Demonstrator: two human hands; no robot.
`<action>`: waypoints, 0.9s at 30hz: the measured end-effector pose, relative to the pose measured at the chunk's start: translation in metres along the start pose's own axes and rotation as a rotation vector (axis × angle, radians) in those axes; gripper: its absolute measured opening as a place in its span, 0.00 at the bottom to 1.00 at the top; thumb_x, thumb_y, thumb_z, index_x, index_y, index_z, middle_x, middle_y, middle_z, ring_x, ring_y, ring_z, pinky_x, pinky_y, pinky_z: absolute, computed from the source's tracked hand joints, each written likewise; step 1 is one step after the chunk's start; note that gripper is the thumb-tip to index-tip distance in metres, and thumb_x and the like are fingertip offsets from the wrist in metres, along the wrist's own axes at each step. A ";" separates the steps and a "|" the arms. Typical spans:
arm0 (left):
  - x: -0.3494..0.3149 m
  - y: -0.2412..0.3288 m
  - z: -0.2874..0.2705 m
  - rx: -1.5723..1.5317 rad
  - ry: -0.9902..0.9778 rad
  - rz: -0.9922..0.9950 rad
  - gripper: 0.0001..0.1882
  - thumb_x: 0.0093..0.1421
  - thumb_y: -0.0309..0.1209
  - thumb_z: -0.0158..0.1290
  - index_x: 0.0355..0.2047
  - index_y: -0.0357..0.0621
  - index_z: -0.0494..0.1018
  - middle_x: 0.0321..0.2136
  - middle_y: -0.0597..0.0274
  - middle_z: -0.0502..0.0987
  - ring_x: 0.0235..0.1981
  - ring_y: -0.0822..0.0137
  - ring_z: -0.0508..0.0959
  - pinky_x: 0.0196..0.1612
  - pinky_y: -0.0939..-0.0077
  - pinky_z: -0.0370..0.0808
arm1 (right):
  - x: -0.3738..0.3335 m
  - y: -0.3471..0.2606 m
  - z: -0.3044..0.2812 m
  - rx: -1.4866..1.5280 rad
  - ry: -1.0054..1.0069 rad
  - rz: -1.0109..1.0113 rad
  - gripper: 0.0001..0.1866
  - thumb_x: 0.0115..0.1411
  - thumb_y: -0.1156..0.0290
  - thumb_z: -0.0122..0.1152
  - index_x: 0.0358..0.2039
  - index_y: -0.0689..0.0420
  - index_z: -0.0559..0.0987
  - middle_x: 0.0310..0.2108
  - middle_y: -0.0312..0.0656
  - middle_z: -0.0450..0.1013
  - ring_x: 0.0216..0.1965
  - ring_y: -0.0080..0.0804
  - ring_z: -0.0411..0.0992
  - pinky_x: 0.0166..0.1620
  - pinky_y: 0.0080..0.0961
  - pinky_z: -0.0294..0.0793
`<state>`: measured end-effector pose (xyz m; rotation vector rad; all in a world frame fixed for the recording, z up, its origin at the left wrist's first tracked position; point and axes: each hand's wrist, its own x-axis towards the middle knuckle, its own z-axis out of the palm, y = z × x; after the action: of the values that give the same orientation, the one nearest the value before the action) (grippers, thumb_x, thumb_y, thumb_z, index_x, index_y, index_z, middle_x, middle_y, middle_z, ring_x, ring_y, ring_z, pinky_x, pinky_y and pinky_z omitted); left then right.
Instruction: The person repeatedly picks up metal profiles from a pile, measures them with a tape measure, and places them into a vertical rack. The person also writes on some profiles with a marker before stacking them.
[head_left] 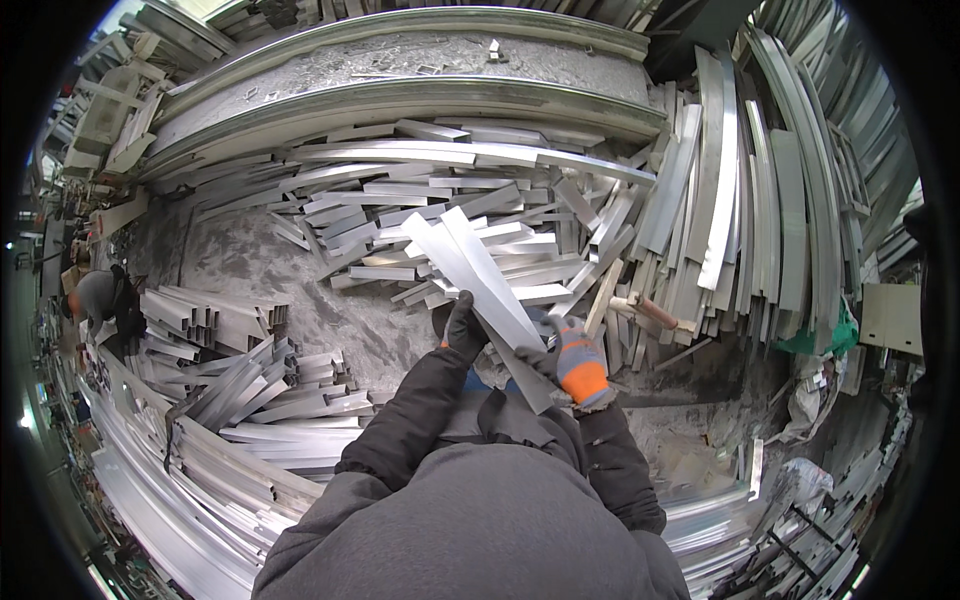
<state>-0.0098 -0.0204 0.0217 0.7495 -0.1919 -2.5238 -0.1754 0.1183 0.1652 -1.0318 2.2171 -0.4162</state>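
Two long, straight, silver-grey metal bars [484,282] are held aslant, overlapped along their length, their far ends slightly fanned apart toward the upper left.

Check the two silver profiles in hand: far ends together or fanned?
Fanned: the silver profiles split into a narrow V at their far ends; the left hand and right hand hold them nearer the body.

A metal workshop or store: heaped silvery bars [395,188], long stacked profiles [722,220], grimy floor [240,258].
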 end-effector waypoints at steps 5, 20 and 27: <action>0.001 -0.006 0.000 0.095 0.018 0.011 0.34 0.66 0.52 0.55 0.63 0.43 0.65 0.57 0.56 0.74 0.58 0.57 0.73 0.63 0.57 0.69 | -0.005 -0.015 0.015 -0.348 -0.120 -0.054 0.40 0.47 0.33 0.68 0.52 0.49 0.77 0.48 0.50 0.74 0.50 0.53 0.75 0.46 0.47 0.77; 0.029 -0.021 -0.012 0.454 0.179 0.252 0.19 0.61 0.30 0.61 0.52 0.38 0.74 0.43 0.63 0.79 0.44 0.68 0.80 0.49 0.74 0.76 | 0.001 0.021 -0.012 0.388 -0.025 -0.124 0.26 0.48 0.51 0.70 0.38 0.61 0.84 0.35 0.50 0.80 0.37 0.47 0.78 0.44 0.38 0.77; 0.032 -0.015 -0.018 0.282 0.118 0.338 0.15 0.60 0.27 0.61 0.48 0.40 0.76 0.42 0.62 0.80 0.44 0.67 0.80 0.50 0.69 0.79 | -0.014 0.029 -0.025 -0.111 0.018 0.065 0.37 0.49 0.36 0.66 0.53 0.48 0.79 0.51 0.46 0.73 0.50 0.49 0.75 0.51 0.44 0.75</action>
<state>-0.0290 -0.0231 -0.0128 0.8886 -0.5907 -2.1492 -0.2016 0.1481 0.1742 -1.0138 2.3046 -0.2778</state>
